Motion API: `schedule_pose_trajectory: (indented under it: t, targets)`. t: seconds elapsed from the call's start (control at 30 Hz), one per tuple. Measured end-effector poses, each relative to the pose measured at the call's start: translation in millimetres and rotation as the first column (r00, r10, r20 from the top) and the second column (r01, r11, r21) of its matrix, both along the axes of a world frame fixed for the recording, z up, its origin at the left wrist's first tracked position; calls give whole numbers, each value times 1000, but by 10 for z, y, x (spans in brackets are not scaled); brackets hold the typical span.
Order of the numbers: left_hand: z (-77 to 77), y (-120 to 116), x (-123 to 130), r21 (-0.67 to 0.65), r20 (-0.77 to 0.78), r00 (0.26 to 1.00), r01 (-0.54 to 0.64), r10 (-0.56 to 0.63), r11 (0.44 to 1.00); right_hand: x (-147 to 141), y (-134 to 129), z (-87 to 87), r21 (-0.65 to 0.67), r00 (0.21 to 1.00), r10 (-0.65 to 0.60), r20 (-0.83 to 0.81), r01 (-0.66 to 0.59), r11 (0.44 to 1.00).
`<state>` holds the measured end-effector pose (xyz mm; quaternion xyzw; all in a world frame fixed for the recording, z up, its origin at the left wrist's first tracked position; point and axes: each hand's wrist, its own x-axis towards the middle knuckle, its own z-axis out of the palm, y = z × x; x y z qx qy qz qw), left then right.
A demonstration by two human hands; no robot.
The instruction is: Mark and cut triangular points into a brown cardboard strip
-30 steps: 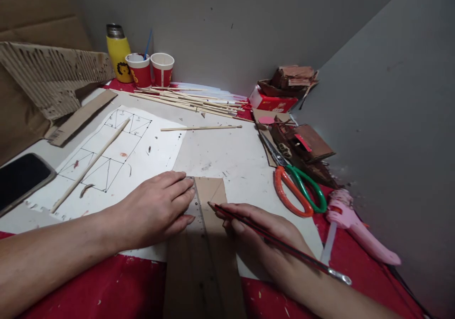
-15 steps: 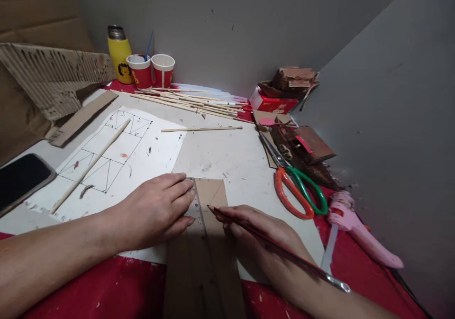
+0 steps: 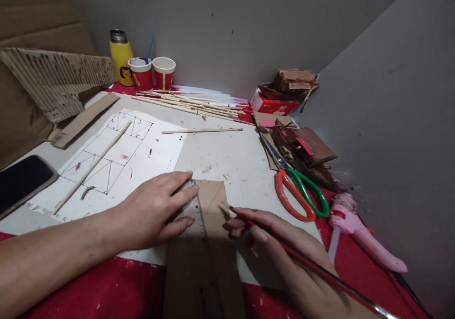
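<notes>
A clear ruler (image 3: 199, 214) lies lengthwise on a brown cardboard strip (image 3: 215, 220), which has a slanted line near its far end. My left hand (image 3: 161, 210) presses down on the ruler's far part, its fingers spread a little. Pinched in my right hand (image 3: 280, 243) is a dark red pencil (image 3: 313, 262), its tip held just right of the ruler over the cardboard's right side. The tip is slightly blurred. Left of the strip is a white paper (image 3: 142, 153) with drawn triangles and rectangles, and a thin wooden stick (image 3: 94, 165) rests across it.
A phone (image 3: 26, 184) lies at the left. Scissors (image 3: 298, 186) and a pink glue gun (image 3: 369, 238) are at the right. Behind are wooden sticks (image 3: 192, 104), two paper cups (image 3: 164, 72), a yellow bottle (image 3: 122, 60), a red box (image 3: 272, 103) and cardboard pieces (image 3: 293, 79).
My right hand with the pencil has moved right, and the tip has drawn away from the ruler's edge. My left forefinger has shifted slightly on the ruler.
</notes>
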<state>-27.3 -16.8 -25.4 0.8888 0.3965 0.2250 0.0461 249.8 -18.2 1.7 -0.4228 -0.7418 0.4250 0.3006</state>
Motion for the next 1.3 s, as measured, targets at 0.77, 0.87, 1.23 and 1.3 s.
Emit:
schedule_pose_trajectory:
  t: [0.77, 0.87, 1.23, 1.3]
  targets:
    - [69, 54, -44, -385, 230, 932, -177, 280, 906, -128, -385, -397, 432, 872, 130, 472, -357, 828]
    - [105, 41, -34, -446, 275, 896, -203, 349, 872, -121, -400, -327, 418, 879, 114, 464, -330, 846]
    - [159, -37, 5, -179, 184, 969, -131, 165, 975, 80, -212, -248, 398, 902, 71, 426, -257, 881]
    - [164, -83, 42, 33, 99, 992, -77, 74, 996, 109, -228, -268, 384, 896, 68, 440, -256, 887]
